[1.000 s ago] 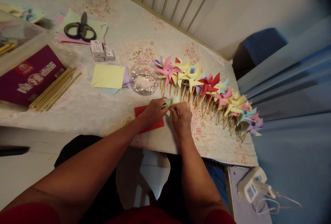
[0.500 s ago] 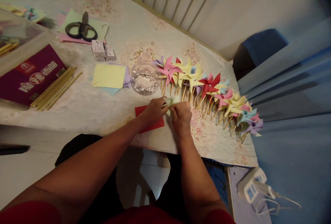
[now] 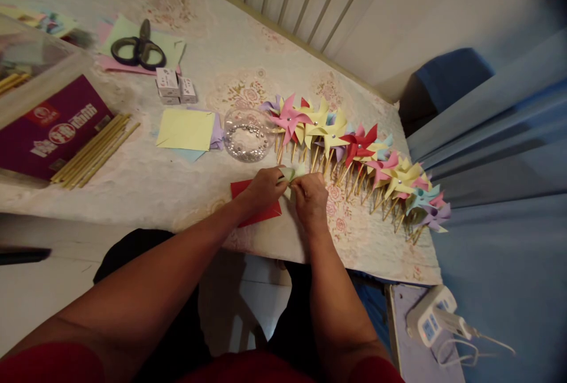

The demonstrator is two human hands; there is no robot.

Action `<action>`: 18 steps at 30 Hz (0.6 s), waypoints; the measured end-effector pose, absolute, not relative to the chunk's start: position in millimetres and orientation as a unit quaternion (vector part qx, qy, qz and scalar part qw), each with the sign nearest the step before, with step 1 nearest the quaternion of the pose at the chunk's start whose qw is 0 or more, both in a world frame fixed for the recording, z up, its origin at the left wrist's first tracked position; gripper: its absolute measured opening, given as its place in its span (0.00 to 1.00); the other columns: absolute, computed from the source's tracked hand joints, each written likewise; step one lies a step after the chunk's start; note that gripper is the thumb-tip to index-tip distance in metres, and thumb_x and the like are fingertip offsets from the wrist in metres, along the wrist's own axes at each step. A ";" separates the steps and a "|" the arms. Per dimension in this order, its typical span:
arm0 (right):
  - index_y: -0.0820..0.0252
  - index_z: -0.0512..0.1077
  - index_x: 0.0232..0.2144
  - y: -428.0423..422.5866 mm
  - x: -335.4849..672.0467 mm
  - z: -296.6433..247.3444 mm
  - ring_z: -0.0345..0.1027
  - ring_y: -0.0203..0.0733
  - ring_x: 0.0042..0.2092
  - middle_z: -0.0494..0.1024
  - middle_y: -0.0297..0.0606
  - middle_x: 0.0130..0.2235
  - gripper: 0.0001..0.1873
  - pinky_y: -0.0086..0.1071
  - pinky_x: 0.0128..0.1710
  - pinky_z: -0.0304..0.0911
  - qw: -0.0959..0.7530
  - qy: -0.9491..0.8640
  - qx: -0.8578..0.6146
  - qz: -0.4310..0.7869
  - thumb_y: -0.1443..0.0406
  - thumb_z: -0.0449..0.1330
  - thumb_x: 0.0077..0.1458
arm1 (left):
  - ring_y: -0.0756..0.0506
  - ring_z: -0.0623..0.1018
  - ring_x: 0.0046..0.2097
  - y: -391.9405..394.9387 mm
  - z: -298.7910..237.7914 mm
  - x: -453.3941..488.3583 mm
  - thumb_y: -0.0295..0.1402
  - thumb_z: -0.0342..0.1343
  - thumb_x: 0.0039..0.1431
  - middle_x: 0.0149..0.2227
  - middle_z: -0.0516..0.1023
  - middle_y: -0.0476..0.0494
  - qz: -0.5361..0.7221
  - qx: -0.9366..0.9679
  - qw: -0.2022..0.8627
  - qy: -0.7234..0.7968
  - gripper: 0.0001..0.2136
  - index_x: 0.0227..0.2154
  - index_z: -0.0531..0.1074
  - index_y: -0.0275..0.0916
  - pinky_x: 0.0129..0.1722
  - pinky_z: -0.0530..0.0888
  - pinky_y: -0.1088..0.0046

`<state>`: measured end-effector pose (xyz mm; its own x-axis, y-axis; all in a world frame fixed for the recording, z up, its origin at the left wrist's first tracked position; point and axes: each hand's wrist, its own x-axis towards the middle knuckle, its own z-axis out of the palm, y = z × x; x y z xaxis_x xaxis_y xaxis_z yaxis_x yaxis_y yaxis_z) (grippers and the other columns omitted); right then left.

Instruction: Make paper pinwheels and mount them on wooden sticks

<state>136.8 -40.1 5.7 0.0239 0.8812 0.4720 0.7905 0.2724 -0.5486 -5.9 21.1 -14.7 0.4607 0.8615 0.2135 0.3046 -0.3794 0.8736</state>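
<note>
Between my hands is a pale green paper pinwheel (image 3: 289,174), its folded blades partly hidden by my fingers. My left hand (image 3: 266,187) is closed on its left side, above a sheet of red paper (image 3: 261,216) that lies on the table. From the right, my right hand (image 3: 312,197) pinches the pinwheel near its middle; whether a pin or stick is between those fingers I cannot make out. Just beyond my hands stands a round clear dish (image 3: 248,135) of small shiny pins. Finished pinwheels (image 3: 361,144) on sticks lie in a long row to the right.
Yellow paper sheets (image 3: 185,129) lie left of the dish, near small white boxes (image 3: 172,85). Black-handled scissors (image 3: 139,49) rest on green and pink paper. Wooden sticks (image 3: 95,153) lean by a purple box (image 3: 53,129) at left. A power strip (image 3: 432,315) sits at lower right.
Very little differs. My hands keep the same hold on the green pinwheel, with only a slight shift of the fingers and blades.
</note>
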 end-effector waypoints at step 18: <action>0.55 0.69 0.22 -40.0 129.3 -1.2 0.63 0.42 0.34 0.72 0.33 0.26 0.09 0.36 0.39 0.60 0.431 -0.596 -0.665 0.132 0.65 0.56 0.54 | 0.51 0.66 0.28 21.0 -14.6 -6.9 0.26 0.51 0.53 0.25 0.68 0.50 0.340 0.751 0.405 0.395 0.09 0.19 0.61 0.38 0.30 0.62 0.74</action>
<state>129.3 -40.0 -1.2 0.2540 0.9063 0.3377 0.6787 0.0817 -0.7298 -6.9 21.0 -14.6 0.4560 0.8692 0.1913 0.3178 -0.3598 0.8772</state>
